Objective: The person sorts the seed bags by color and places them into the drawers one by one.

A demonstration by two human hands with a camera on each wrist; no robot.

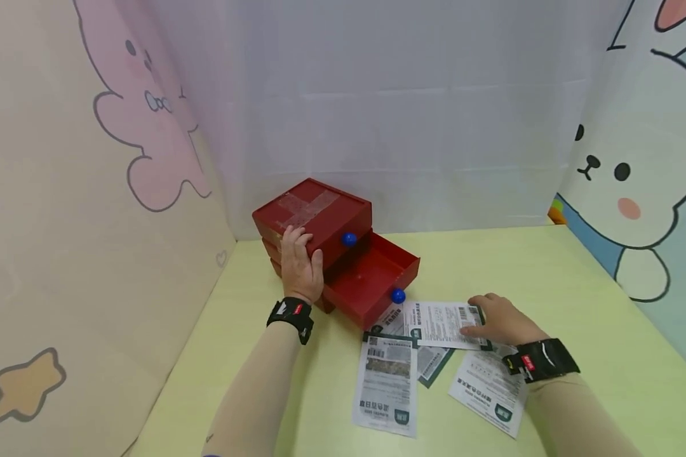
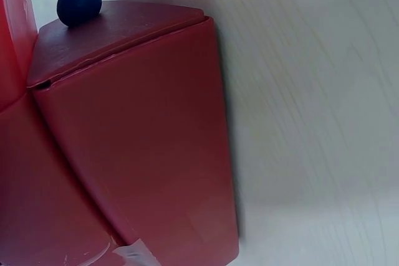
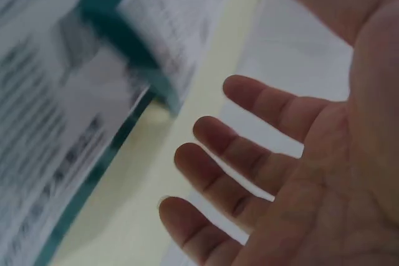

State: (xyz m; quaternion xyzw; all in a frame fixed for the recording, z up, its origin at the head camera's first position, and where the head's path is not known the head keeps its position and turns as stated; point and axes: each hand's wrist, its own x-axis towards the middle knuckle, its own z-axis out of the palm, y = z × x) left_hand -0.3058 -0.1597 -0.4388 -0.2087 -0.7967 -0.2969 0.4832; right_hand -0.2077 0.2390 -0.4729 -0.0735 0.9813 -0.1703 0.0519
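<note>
A red box of stacked drawers point(image 1: 334, 219) stands at the back, with clear tape across its top. One lower drawer point(image 1: 371, 273) is pulled out, and no item shows inside it. My left hand point(image 1: 301, 270) rests against the box's left side, fingers extended up to the top edge; the left wrist view shows the red side wall point(image 2: 143, 147). Over the right end of a white printed packet point(image 1: 443, 324) is my right hand point(image 1: 505, 320), its thumb toward the packet. In the right wrist view the fingers point(image 3: 249, 101) are spread and nothing lies in the palm.
More printed packets lie in front of the drawer: one upright to the left point(image 1: 385, 387), one slanted at the right point(image 1: 488, 397), and others partly covered. Blue knobs point(image 1: 397, 296) stick out from the drawers. A pale curtain point(image 1: 411, 127) hangs behind the yellow table point(image 1: 480, 266).
</note>
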